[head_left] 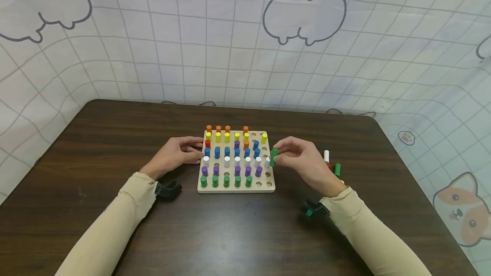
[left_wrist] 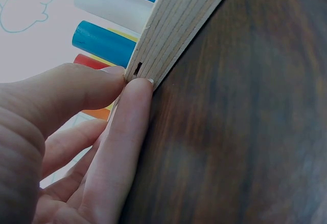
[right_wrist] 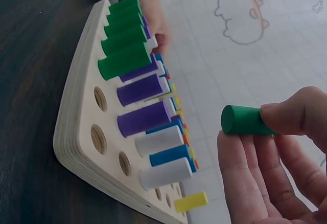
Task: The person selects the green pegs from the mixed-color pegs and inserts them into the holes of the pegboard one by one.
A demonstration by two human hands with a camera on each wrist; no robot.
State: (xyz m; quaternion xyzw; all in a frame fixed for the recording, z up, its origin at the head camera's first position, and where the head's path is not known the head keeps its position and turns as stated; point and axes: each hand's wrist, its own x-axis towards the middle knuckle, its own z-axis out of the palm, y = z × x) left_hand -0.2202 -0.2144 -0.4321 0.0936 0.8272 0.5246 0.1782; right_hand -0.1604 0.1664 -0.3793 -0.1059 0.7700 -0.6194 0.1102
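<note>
A wooden pegboard point(head_left: 230, 190) lies on the table, with rows of orange, yellow, blue, white, purple and green pegs standing in it. My left hand point(head_left: 177, 153) is at its left side; thumb and fingertips touch the layered edge point(left_wrist: 171, 24) in the left wrist view. Off the board's right side, my right hand point(head_left: 303, 159) pinches a green peg point(right_wrist: 244, 120) between thumb and fingers. In the head view this peg overlaps the board's right border. Two bare holes point(right_wrist: 99, 99) follow the green pegs point(right_wrist: 125, 60) in the front row.
Beyond my right wrist lie loose pegs: a white one point(head_left: 326, 156), a green one point(head_left: 337, 169), and bits of red and yellow partly hidden by the hand. The dark wooden table point(head_left: 245, 233) backs onto a white gridded cloth point(head_left: 215, 33) printed with cartoon dogs.
</note>
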